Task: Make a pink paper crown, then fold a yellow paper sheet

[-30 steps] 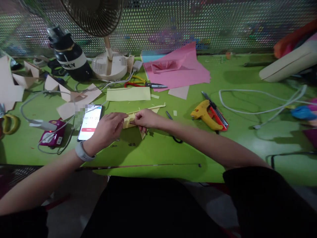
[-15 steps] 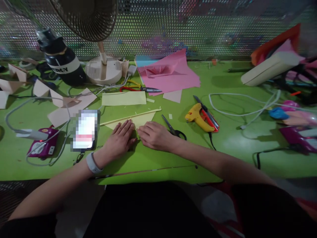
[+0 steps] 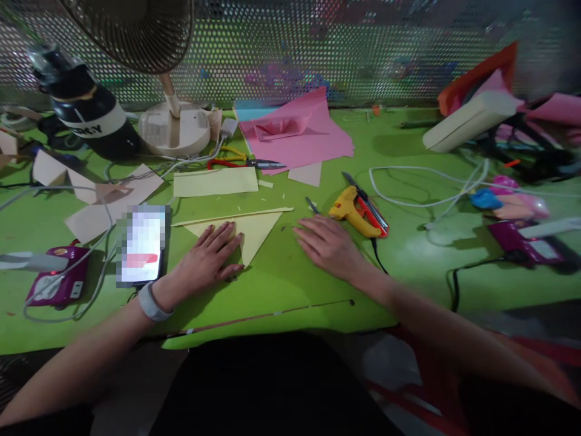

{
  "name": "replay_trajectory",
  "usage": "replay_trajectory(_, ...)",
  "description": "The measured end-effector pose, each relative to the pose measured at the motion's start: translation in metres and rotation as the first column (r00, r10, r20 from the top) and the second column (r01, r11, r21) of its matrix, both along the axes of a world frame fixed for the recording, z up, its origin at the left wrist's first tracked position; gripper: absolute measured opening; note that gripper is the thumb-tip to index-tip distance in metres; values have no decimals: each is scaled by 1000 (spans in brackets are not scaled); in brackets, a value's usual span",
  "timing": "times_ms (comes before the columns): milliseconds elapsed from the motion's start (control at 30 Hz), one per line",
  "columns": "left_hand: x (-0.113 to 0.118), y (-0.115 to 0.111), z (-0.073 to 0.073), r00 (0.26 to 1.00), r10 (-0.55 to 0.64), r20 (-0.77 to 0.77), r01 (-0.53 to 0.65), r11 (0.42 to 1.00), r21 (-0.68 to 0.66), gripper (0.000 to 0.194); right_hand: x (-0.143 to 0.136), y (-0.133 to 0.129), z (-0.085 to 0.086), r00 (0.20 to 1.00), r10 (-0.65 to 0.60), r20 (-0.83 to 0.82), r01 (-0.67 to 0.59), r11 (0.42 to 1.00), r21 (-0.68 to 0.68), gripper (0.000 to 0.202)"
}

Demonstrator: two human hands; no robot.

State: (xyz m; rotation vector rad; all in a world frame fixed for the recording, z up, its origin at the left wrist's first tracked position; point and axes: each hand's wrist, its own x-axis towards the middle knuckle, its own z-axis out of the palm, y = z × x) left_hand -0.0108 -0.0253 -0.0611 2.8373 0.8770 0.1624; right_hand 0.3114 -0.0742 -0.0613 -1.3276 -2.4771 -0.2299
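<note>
A folded piece of pale yellow paper lies on the green table, a triangle with its point toward me and a narrow folded strip along its far edge. My left hand is spread flat on the paper's left part, pressing it down; nothing is in its fingers. To the right of the paper, my right hand is laid palm down with fingers stretched out. It covers most of the dark scissors, of which just the blade tip shows. Whether its fingers touch the scissors' handles is hidden.
A yellow glue gun and a red utility knife lie close beyond my right hand. A phone is left of my left wrist. Behind stand red-handled pliers, pink paper, a fan and a bottle.
My right hand has left the yellow paper, moved right over the scissors and opened its fingers. More of the paper's triangle shows. My left hand stays on the paper. The view has shifted slightly right.
</note>
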Motion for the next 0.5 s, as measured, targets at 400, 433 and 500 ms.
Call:
replay_trajectory(400, -1, -1, 4, 998, 2, 57, 1, 998, -55, 56, -87, 25, 6, 960, 277, 36, -275, 961, -41, 34)
replay_trajectory(433, -1, -1, 3, 998, 5, 57, -2, 998, -58, 56, -84, 25, 5, 965, 261, 29, -259, 965, -50, 34)
replay_trajectory(500, -1, -1, 2, 998, 9, 54, -6, 998, -57, 58, -76, 26, 4, 970, 241, -1, -241, 969, -63, 35)
